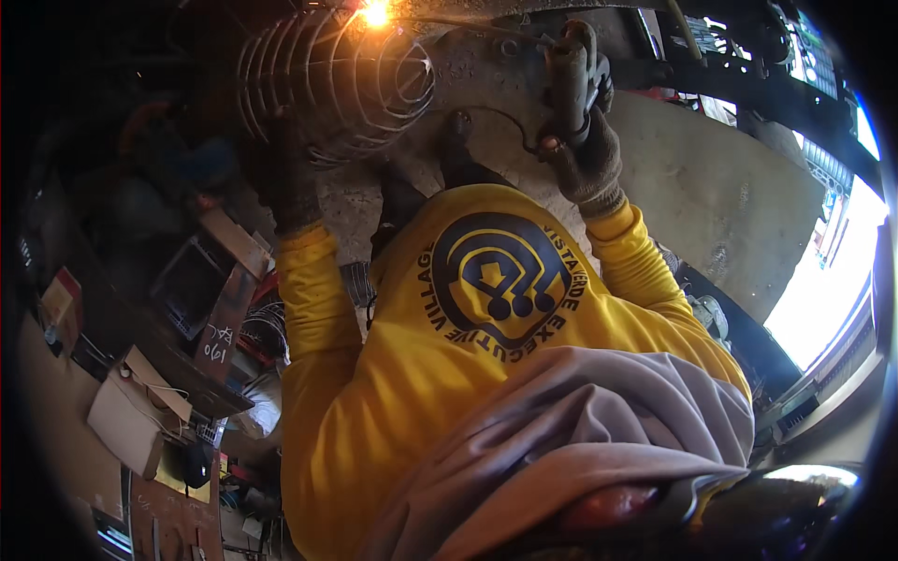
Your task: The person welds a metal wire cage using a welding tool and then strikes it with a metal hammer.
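Observation:
My left hand (285, 182), in a dark glove, grips the lower edge of a round wire cage (337, 84) shaped like a fan guard. My right hand (589, 154), in a grey knit glove, is closed around a dark welding electrode holder (571, 70) with a thin cable looping from it. A bright orange spark (374, 14) glows at the cage's top rim. Both yellow sleeves reach away from my chest toward a rough grey slab (486, 65) that the cage rests on.
A cluttered shelf (201, 309) with wooden pieces, cardboard and wire coils stands on the left. A large grey concrete surface (720, 196) lies on the right, dark machinery (748, 56) behind it. Bright daylight comes from the far right. A grey cloth (580, 421) drapes over my front.

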